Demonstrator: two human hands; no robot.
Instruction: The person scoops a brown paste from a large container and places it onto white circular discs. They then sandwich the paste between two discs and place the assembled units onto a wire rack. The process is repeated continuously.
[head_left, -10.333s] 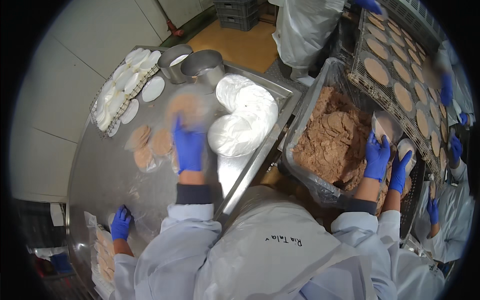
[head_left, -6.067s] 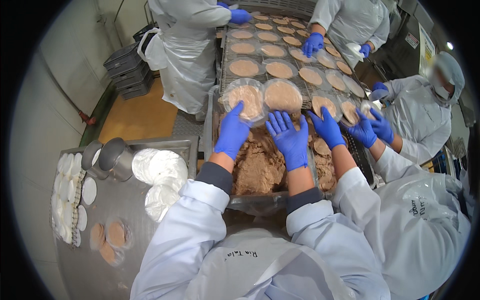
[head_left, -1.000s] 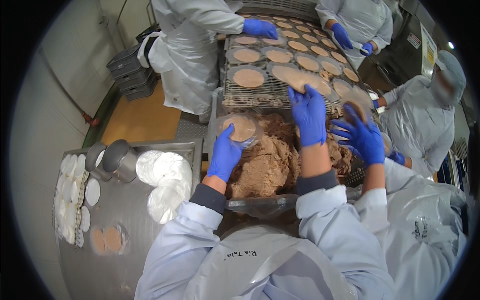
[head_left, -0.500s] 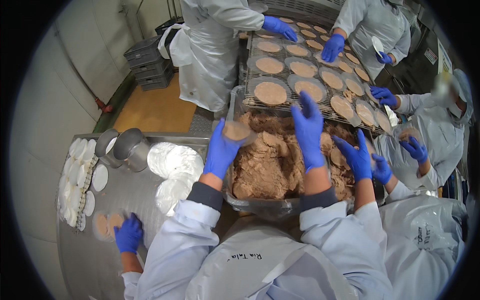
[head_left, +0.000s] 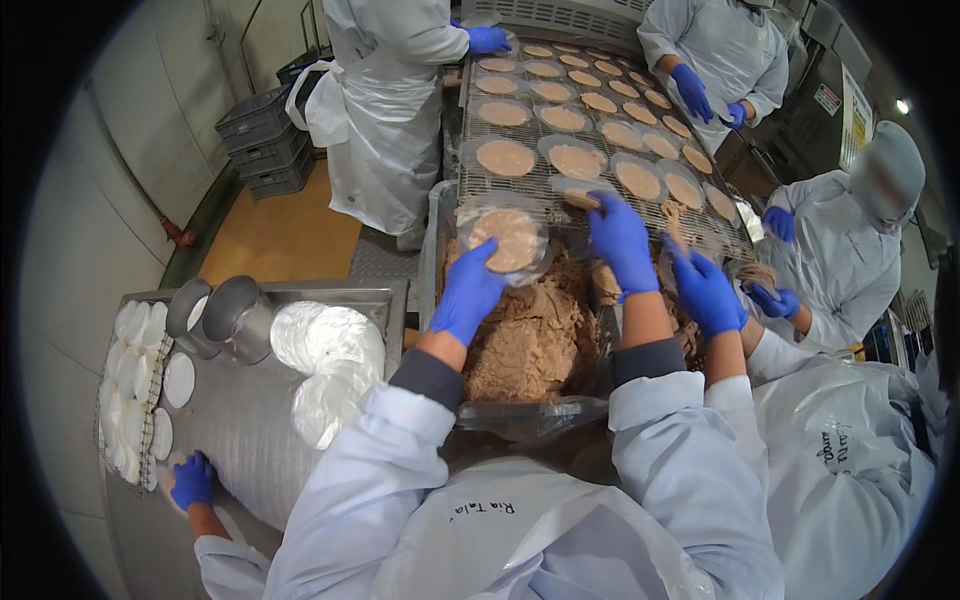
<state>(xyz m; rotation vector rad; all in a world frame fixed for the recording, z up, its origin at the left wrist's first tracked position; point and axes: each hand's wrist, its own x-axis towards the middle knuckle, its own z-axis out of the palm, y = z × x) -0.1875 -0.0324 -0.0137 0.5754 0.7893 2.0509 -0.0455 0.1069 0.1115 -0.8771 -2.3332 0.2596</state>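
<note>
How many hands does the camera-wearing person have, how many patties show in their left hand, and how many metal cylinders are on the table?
Own hands: 2 (left hand, right hand)
Patty in the left hand: 1
Metal cylinders on the table: 2
Total: 5

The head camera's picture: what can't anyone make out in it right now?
All in the head view:
Left hand: fingers under the upper-facing patty, hidden by it.
Right hand: its grip on the tilted patty, masked by its own fingers.
Tub: its floor, covered by brown mixture.
Upper-left co-worker: head, cut off by the top edge.
</note>
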